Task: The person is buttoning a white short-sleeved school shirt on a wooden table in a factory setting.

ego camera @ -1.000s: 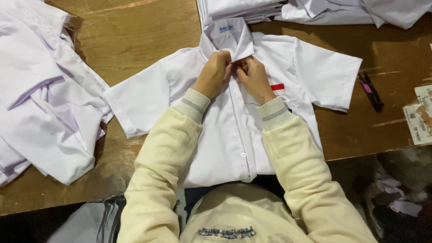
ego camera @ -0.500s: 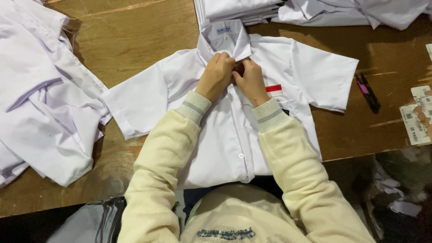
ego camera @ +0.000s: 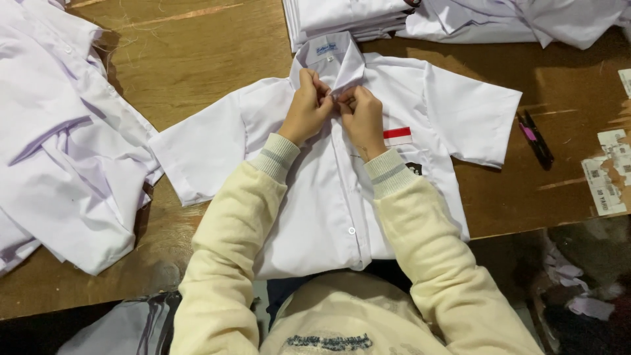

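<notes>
Barely shifted from a moment earlier, your left hand (ego camera: 307, 108) and right hand (ego camera: 361, 117) stayed pinched on the placket just below the collar (ego camera: 330, 54) of the white shirt (ego camera: 328, 197), which lay flat on the tabletop (ego camera: 190, 59), collar away from you, both hands equally near.

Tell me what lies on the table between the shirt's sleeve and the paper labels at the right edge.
In the head view, a dark pen with a pink part lies on the wooden table between the sleeve and paper labels.

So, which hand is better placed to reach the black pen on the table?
The right hand. The black pen lies on the table at the shirt's right side; the left hand would cross over.
</notes>
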